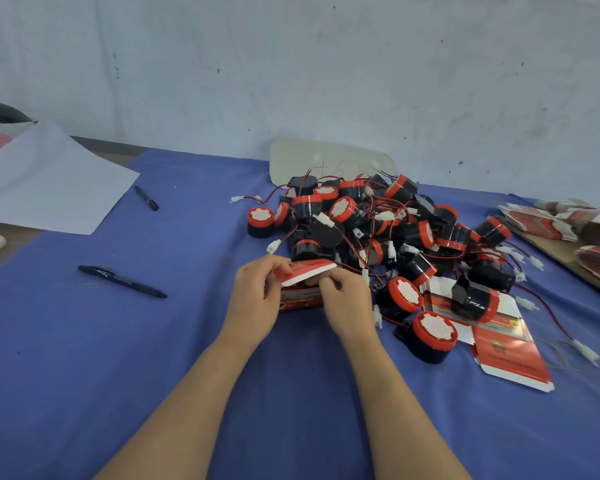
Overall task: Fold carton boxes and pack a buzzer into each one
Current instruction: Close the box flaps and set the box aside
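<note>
A red and white carton box (303, 299) stands on the blue cloth in front of me, its top flap (309, 271) raised. My left hand (257, 299) grips the box's left side and the flap's edge. My right hand (347, 299) pinches the flap from the right. Whether a buzzer is inside the box is hidden. Behind and to the right lies a pile of black and red buzzers (378, 223) with wires and white plugs. One buzzer (430, 336) lies near my right wrist. Flat unfolded cartons (506, 344) lie at the right under another buzzer (473, 299).
Two black pens (122, 281) (147, 198) lie on the blue cloth (84, 375) at the left. A white sheet of paper (49, 181) covers the far left corner. Stacks of flat cartons (568, 223) sit on a wooden board at the far right. A pale card (326, 161) leans on the wall.
</note>
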Motion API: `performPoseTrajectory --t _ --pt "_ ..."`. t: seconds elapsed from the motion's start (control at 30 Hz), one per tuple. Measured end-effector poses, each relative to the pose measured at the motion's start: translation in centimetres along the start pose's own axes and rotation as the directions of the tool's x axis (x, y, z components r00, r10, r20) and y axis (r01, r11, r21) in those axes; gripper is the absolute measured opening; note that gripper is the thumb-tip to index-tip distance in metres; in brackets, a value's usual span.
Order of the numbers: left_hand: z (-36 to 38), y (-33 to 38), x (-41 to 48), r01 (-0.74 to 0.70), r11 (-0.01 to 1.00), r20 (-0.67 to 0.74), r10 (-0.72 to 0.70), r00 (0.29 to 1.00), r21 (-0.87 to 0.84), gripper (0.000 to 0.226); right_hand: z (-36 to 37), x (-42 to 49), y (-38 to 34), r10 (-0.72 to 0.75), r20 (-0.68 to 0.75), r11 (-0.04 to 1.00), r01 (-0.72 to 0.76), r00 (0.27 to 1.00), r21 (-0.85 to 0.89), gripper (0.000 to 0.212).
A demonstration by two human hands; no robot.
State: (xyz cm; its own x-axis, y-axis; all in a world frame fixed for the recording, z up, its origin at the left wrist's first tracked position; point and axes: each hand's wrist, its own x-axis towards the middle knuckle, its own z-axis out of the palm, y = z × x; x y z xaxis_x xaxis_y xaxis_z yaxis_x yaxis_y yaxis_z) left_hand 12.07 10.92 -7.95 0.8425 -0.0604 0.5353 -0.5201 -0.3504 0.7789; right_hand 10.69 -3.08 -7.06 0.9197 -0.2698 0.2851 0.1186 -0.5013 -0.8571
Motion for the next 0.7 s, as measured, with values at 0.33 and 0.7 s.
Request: performPoseTrajectory --t 0.33,0.7 --pt "-0.4 -0.9 -0.4 -0.069 0.978 0.202 0.028 0.979 0.196 0.037 -0.7 -0.1 0.2 -0.049 0.206 0.997 0.035 0.977 0.071 0.036" --pt "-0.6 -0.7 -0.1 -0.052 0.947 0.144 0.006 0.99 0.318 0.045 -1.7 -0.2 0.7 -0.062 0.286 0.995 0.037 0.956 0.092 0.049"
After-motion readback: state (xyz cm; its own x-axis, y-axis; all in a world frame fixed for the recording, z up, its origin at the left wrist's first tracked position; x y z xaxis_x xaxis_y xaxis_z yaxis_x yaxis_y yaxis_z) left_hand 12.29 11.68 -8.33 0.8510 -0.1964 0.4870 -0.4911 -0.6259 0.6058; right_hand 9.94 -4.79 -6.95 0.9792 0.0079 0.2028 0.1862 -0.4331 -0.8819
